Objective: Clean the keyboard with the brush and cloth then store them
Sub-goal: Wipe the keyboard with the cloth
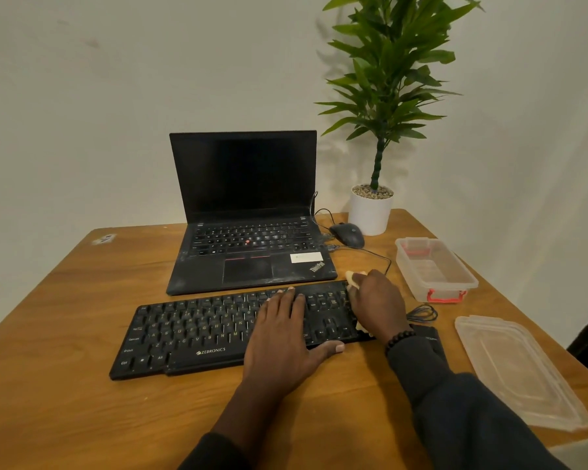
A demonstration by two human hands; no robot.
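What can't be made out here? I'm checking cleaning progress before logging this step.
All from the head view:
- Cloth: mostly hidden under the right hand.
- Keyboard: keys under the left hand and the right hand are covered.
- Brush: not visible anywhere.
- Container: contents unclear through its cloudy plastic.

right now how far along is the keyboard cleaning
Done: the storage box is open, its lid lying apart on the table. In hand: the right hand holds the cloth on the right end of the keyboard, while the left hand lies flat on the keys. Left: finishing the wipe and storing the tools. No brush is in view, so brushing can't be judged.
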